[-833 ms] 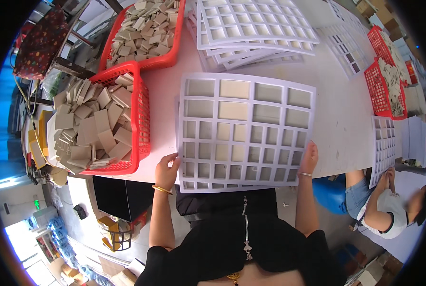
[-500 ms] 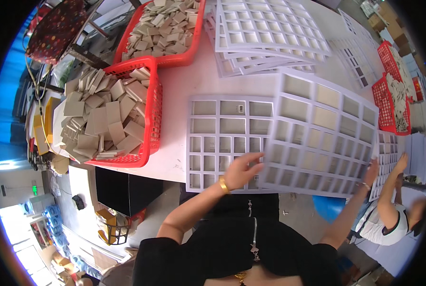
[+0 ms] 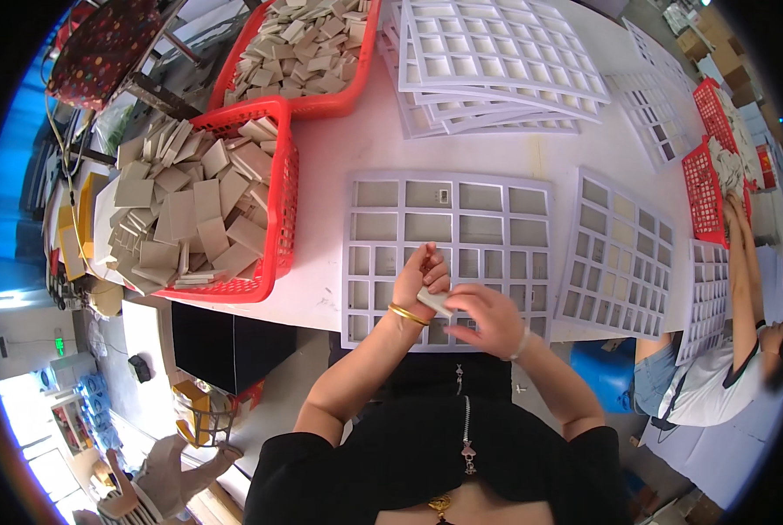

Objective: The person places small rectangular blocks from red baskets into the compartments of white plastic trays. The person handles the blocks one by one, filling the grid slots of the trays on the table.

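I've slid the filled grid tray [image 3: 617,255] off right of the empty grid tray [image 3: 448,249]; now my left hand [image 3: 419,282] and right hand [image 3: 488,317] meet, pinching a small pale tile [image 3: 434,302].

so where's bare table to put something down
Bare white table lies between the red basket, the grid tray and the tray stack. Crowded at the near edge, where both hands pinch a small tile.

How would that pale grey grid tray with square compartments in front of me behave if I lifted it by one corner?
The pale grey grid tray would probably sag or flex: it looks thin, wide and mostly open cells. It likely feels light for its size, since nearly every compartment is empty. Pushed, it should slide flat across the smooth white table rather than tip, as it lies low and broad.
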A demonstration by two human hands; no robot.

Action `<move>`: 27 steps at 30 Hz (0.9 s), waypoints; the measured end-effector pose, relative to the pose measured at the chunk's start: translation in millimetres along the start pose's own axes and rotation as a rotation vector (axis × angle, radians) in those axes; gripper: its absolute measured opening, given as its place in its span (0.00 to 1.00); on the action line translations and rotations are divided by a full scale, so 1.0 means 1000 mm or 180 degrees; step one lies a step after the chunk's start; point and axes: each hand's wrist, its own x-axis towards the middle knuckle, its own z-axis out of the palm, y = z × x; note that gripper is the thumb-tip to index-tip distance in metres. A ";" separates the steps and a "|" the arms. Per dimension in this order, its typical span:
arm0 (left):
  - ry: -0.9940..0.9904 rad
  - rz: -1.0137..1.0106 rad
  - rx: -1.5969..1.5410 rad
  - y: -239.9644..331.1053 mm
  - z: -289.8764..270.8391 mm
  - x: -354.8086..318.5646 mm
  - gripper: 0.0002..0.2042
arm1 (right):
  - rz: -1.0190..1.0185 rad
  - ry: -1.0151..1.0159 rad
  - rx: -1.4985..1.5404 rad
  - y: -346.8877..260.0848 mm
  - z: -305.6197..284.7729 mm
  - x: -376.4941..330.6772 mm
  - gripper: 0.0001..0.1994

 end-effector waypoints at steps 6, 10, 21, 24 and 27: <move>0.1124 0.1605 0.1344 0.018 0.006 -0.045 0.05 | 0.1047 0.1103 0.0781 0.028 0.017 0.044 0.13; 0.0509 0.2661 0.2693 0.056 -0.019 -0.086 0.02 | 0.1247 0.0497 0.0305 0.082 0.010 0.058 0.09; 0.1297 0.5320 0.3751 0.168 0.008 -0.167 0.03 | 0.1344 -0.0242 0.0485 0.107 0.038 0.049 0.08; 0.1959 0.5385 0.4218 0.222 0.002 -0.179 0.05 | 0.0971 -0.0220 -0.0208 0.100 0.045 0.049 0.08; 0.2394 0.4910 0.5918 0.274 0.004 -0.172 0.08 | 0.0531 0.0087 -0.1056 0.090 0.049 0.046 0.09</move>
